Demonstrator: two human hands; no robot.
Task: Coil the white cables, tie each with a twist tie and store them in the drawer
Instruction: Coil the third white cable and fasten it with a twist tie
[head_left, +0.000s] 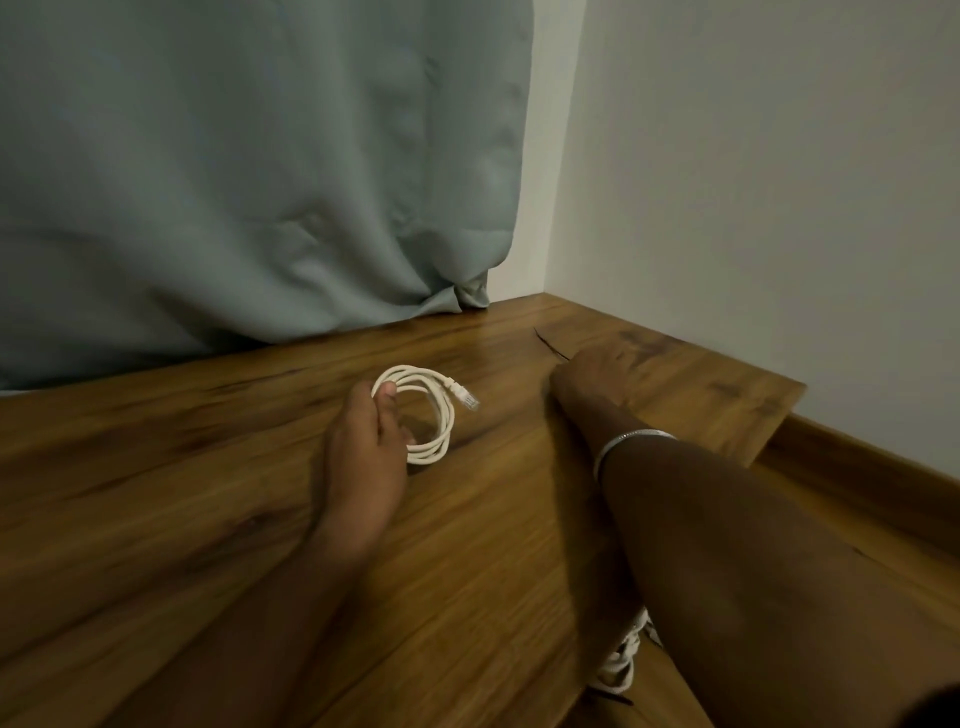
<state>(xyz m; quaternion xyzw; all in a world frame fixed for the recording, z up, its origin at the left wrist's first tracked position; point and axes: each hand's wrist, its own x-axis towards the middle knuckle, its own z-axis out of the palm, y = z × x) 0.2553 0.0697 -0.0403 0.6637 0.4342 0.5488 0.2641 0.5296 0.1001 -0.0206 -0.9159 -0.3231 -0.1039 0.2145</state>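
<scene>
One white cable (423, 413) is coiled, untied, gripped on the counter (208, 467) by the left hand (363, 441). The right hand (592, 379) reaches, seemingly toward a dark tie (551, 344); its grip cannot be told. A second cable (621, 667) waits; no drawer is seen.

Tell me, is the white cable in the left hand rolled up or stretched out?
Rolled up. The white cable lies in round loops on the wooden table, its plug end sticking out, and the left hand pinches the loops together.
</scene>
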